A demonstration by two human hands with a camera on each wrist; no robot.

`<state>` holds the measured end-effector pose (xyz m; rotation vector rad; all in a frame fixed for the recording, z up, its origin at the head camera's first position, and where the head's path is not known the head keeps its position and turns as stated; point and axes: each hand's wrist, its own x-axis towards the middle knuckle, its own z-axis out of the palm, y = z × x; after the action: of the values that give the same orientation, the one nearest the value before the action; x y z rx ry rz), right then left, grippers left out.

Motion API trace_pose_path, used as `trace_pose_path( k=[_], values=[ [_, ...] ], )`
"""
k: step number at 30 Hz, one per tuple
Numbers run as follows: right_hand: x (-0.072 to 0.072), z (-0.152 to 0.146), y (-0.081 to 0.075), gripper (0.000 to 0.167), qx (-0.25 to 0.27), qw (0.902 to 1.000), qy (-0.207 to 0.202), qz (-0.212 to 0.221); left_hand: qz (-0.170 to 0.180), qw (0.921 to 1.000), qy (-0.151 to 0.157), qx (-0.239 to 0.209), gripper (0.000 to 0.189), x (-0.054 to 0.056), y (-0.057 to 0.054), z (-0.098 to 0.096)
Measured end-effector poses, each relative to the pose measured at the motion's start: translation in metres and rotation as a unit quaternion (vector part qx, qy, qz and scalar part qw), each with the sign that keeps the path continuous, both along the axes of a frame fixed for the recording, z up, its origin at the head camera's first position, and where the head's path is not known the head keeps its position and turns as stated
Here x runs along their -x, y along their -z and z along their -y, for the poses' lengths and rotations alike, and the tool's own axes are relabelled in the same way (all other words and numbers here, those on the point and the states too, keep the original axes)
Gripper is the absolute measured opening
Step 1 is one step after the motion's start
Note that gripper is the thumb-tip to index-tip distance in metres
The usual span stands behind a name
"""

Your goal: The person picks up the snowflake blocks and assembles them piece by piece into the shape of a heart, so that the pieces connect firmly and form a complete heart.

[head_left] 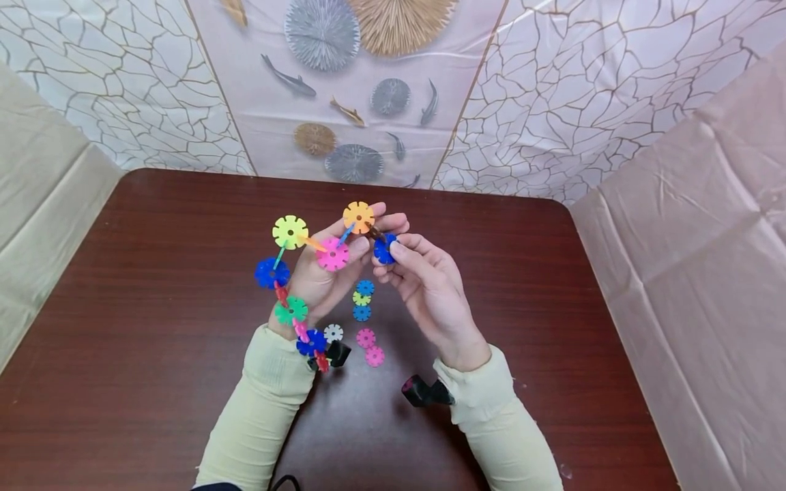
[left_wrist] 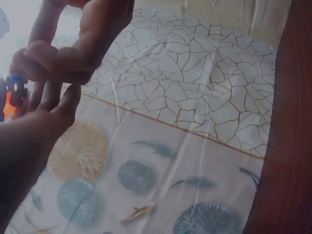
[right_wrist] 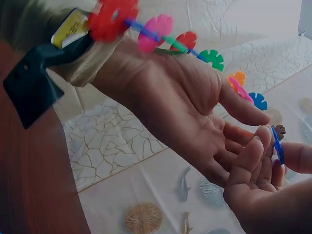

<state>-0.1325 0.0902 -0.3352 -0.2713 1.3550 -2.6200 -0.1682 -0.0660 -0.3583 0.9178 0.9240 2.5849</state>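
A chain of notched plastic discs, flower-shaped interlocking pieces, hangs in the air over the left wrist. My left hand (head_left: 322, 276) holds the chain by its upper end, thumb and fingers near the brown disc (head_left: 375, 233) and the orange disc (head_left: 359, 217). Between thumb and fingers, my right hand (head_left: 432, 293) pinches a blue disc (right_wrist: 277, 145) that meets the brown one. Further along are a pink disc (head_left: 332, 255), a yellow disc (head_left: 289, 232), a green disc (head_left: 291, 311) and more blue and red ones. In the left wrist view the hands mostly hide the pieces.
On the brown table (head_left: 153, 307) below the hands lie loose discs: a white disc (head_left: 333, 333), pink discs (head_left: 374, 356), and blue discs (head_left: 362, 313) with a yellow one between. Black wrist cameras (head_left: 419, 391) stick out from both sleeves. A patterned cloth (head_left: 393, 136) stands behind the table.
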Motion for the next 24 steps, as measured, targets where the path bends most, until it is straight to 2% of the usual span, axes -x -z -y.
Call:
trace_pose_path(
  k=[5, 10, 14, 16, 17, 18, 19, 20, 22, 24],
  values=[
    [0.001, -0.001, 0.002, 0.012, -0.023, 0.9993, -0.028, -0.008, 0.029, 0.9967, -0.054, 0.054, 0.053, -0.006, -0.004, -0.001],
    [0.008, -0.006, 0.006, 0.024, -0.073, 0.9961, -0.039, -0.031, 0.030, 0.9938, -0.083, 0.068, 0.048, -0.006, -0.008, 0.001],
    [0.025, -0.012, 0.020, 0.021, -0.143, 0.9895, 0.007, -0.017, 0.033, 0.9926, -0.102, 0.055, 0.045, -0.004, -0.010, 0.004],
    [0.036, -0.013, 0.034, 0.016, -0.213, 0.9767, 0.027, -0.003, 0.040, 0.9933, -0.101, 0.041, 0.045, -0.004, -0.009, 0.005],
    [0.041, -0.013, 0.042, 0.014, -0.260, 0.9653, 0.028, 0.001, 0.044, 0.9941, -0.094, 0.031, 0.046, -0.005, -0.008, 0.005],
    [0.046, -0.013, 0.052, 0.013, -0.314, 0.9492, 0.020, -0.008, 0.047, 0.9950, -0.084, 0.024, 0.046, -0.005, -0.008, 0.005],
    [0.050, -0.012, 0.061, 0.014, -0.370, 0.9290, 0.008, -0.018, 0.051, 0.9955, -0.078, 0.016, 0.045, -0.005, -0.007, 0.005],
    [0.053, -0.011, 0.070, 0.016, -0.426, 0.9043, -0.005, -0.031, 0.058, 0.9958, -0.071, 0.006, 0.044, -0.005, -0.007, 0.005],
    [0.058, -0.006, 0.086, 0.022, -0.527, 0.8472, -0.028, -0.065, 0.068, 0.9957, -0.062, -0.006, 0.044, -0.006, -0.006, 0.003],
    [0.062, -0.001, 0.099, 0.027, -0.601, 0.7923, -0.042, -0.095, 0.074, 0.9957, -0.056, -0.010, 0.044, -0.006, -0.006, 0.002]
  ],
)
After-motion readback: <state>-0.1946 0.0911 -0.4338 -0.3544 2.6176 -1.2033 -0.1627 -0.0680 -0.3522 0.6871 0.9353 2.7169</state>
